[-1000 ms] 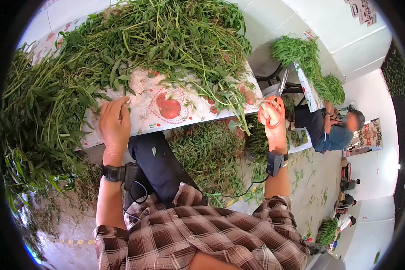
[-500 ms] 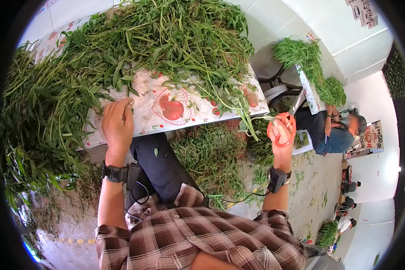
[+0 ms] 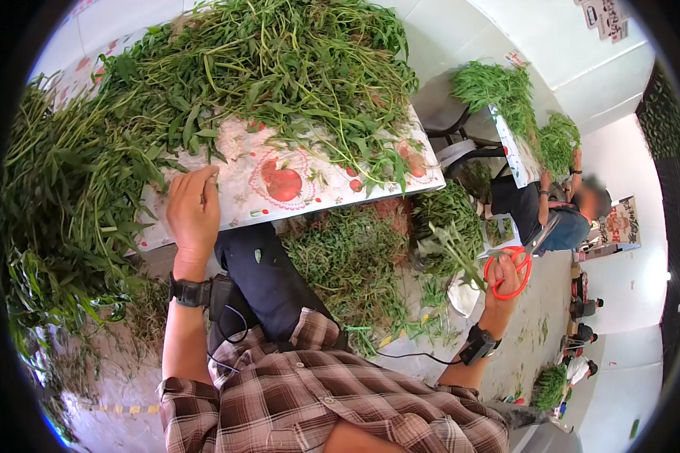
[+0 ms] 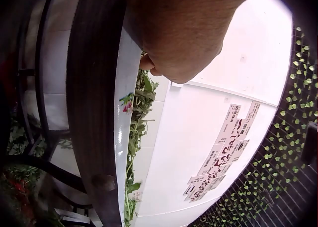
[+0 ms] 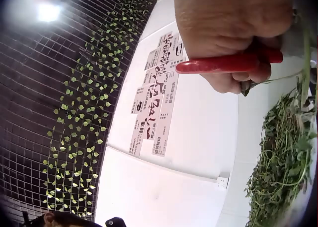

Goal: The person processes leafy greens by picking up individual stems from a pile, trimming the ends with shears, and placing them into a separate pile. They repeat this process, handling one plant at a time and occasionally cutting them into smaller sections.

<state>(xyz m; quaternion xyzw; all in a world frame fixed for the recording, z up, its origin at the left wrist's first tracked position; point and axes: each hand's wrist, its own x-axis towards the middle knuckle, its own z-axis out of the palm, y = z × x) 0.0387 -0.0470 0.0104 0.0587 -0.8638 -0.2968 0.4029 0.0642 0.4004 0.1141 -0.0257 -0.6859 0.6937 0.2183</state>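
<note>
1. Cut sprig (image 3: 452, 253): pinched in the right hand (image 3: 506, 278) together with the red scissors (image 3: 512, 268); a second ago at the table's (image 3: 234, 205) right corner, it now hung well off that edge, over the trimmings on the floor (image 3: 351, 260).
2. Left hand (image 3: 193, 215): stayed flat on the table's near edge, fingers straight, beside the heaped greens (image 3: 227, 68).
3. Judgement: one stem trimmed and carried clear.
</note>
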